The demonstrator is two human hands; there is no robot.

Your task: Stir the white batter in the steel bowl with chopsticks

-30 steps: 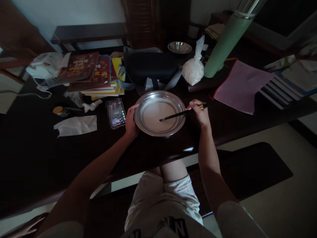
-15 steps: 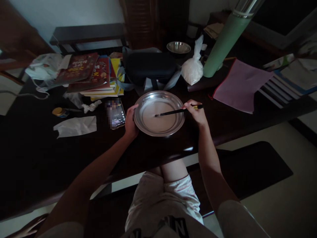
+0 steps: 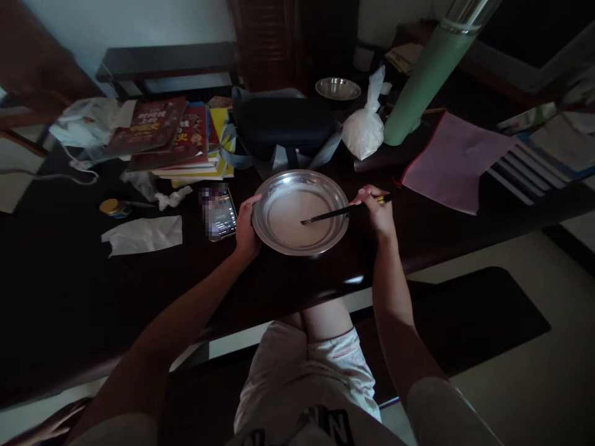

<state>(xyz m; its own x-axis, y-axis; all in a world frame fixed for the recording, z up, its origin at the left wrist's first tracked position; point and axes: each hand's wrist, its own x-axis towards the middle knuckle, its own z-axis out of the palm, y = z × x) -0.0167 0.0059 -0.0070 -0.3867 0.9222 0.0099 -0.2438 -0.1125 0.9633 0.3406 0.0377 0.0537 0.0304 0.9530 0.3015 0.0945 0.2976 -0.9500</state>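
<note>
Steel plate [image 3: 325, 238]: round, shallow, holding pale liquid; centre of frame, on the dark worktop [image 3: 69, 291] near its front edge.

Left hand [image 3: 246, 229]: closed on the plate's left rim, thumb over the edge.

Right hand [image 3: 377, 212]: at the plate's right rim, fingers pinched on dark chopsticks [image 3: 332, 214]; the tips lie in the liquid near the plate's middle, the gold-banded end pointing right past the hand.

Phone [image 3: 219, 214]: flat on the worktop, just left of the left hand, screen lit.

Crumpled tissue [image 3: 143, 235]: left of the phone. Small yellow-lidded jar [image 3: 111, 207]: above the tissue, left of frame.

Stack of books [image 3: 171, 139]: upper left, red covers on top.

Black case [image 3: 283, 127]: directly behind the plate, upper centre.

Tied plastic bag [image 3: 365, 127] of white contents: right of the case. Small steel bowl [image 3: 338, 88]: behind the bag.

Green flask [image 3: 425, 77]: upper right, leaning. Pink folder [image 3: 453, 158]: right of the plate, well apart.
</note>
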